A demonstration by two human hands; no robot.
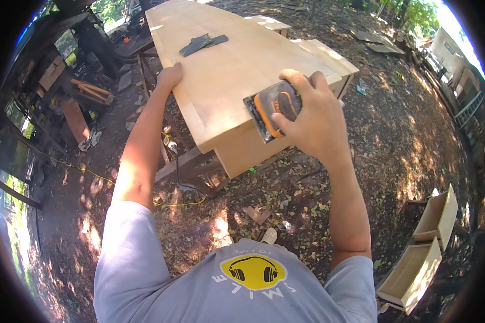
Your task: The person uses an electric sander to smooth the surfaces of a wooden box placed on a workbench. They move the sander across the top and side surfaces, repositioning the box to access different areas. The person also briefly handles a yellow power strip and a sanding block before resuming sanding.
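A long piece of pale wooden furniture stretches away before me, its broad flat panel facing up. My right hand grips a black and orange electric palm sander at the near right edge of the panel. The sander is tilted, with its pad side turned to the left; whether the pad touches the edge I cannot tell. My left hand rests on the left edge of the panel, thumb on top and the other fingers hidden. Dark pieces of sandpaper lie on the panel beyond my hands.
Under the furniture are wooden supports and a dark cord; a yellow cord crosses the leafy ground. Two wooden drawers stand at the lower right. Orange-brown wooden pieces lie at the left, and a ladder leans at the far right.
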